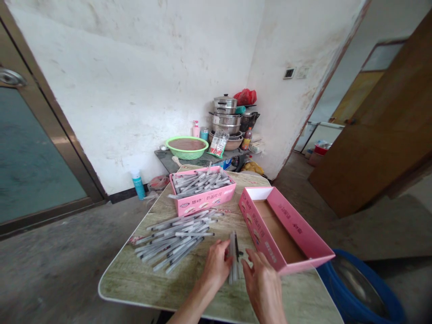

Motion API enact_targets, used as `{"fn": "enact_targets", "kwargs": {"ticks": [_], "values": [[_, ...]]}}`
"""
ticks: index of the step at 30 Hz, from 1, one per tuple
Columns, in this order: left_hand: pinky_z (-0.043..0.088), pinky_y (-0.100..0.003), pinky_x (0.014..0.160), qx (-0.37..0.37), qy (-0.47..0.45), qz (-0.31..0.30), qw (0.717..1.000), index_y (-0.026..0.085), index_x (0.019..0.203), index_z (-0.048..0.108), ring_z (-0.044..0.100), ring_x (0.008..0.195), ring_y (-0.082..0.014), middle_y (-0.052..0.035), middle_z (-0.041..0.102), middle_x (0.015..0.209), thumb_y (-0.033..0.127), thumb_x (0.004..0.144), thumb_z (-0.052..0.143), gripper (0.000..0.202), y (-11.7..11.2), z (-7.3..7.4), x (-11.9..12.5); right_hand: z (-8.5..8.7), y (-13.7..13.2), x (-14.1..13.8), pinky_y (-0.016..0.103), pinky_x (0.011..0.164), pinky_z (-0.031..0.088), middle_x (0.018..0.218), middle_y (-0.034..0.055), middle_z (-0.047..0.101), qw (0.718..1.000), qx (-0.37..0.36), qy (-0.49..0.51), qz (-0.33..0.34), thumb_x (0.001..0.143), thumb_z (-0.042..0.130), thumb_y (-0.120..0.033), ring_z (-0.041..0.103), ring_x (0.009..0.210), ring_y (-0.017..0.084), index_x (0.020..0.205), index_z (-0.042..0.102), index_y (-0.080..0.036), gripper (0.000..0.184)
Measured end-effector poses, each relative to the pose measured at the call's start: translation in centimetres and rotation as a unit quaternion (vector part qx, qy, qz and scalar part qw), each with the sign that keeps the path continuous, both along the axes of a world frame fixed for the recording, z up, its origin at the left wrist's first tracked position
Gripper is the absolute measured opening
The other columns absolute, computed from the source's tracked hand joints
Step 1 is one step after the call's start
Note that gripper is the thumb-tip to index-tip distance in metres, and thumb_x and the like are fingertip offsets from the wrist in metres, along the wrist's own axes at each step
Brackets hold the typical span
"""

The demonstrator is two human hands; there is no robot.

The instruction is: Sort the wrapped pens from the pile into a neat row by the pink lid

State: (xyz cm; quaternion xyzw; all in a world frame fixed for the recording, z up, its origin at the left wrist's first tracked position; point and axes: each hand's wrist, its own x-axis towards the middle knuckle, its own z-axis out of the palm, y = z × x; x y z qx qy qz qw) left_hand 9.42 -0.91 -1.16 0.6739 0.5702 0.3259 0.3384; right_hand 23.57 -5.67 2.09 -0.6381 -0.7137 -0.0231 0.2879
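Observation:
A small bundle of clear pens, one of them with a dark barrel, is between my two hands on the table. My left hand curls its fingers against the left side of this bundle. On the other side, my right hand is apart from the pens, its thumb and fingers parted around nothing. A small black piece is close to its fingertips. Many similar pens lie in a loose pile to the left. Behind them, a pink box is heaped with pens. An open pink box with a bare brown bottom is at the right.
The wood-patterned table has a pale rim. Beyond it, a low stand holds a green basin, stacked steamer pots and bottles. A blue tub is on the floor at the right, near a brown door.

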Motion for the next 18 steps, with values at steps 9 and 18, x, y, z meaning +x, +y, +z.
{"fn": "enact_targets", "kwargs": {"ticks": [9, 18], "values": [[0.045, -0.031, 0.092, 0.032, -0.028, -0.008, 0.999, 0.015, 0.115, 0.063, 0.062, 0.097, -0.0193, -0.0091, 0.068, 0.107, 0.001, 0.076, 0.042, 0.046, 0.5, -1.3, -0.5, -4.4, 2.9, -2.5, 0.035, 0.084, 0.047, 0.113, 0.0115, 0.063, 0.998, -0.025, -0.041, 0.029, 0.087, 0.042, -0.017, 0.058, 0.096, 0.026, 0.116, 0.063, -0.018, 0.036], [0.045, -0.036, 0.093, 0.067, -0.03, -0.016, 0.997, 0.019, 0.117, 0.062, 0.06, 0.101, -0.0224, -0.0097, 0.066, 0.109, 0.005, 0.076, 0.046, 0.046, 0.8, -2.0, -0.1, -4.7, 3.6, -1.3, 0.033, 0.083, 0.046, 0.105, 0.0126, 0.066, 0.998, -0.021, -0.058, 0.033, 0.088, 0.038, -0.015, 0.057, 0.093, 0.025, 0.112, 0.064, -0.014, 0.035]]}}
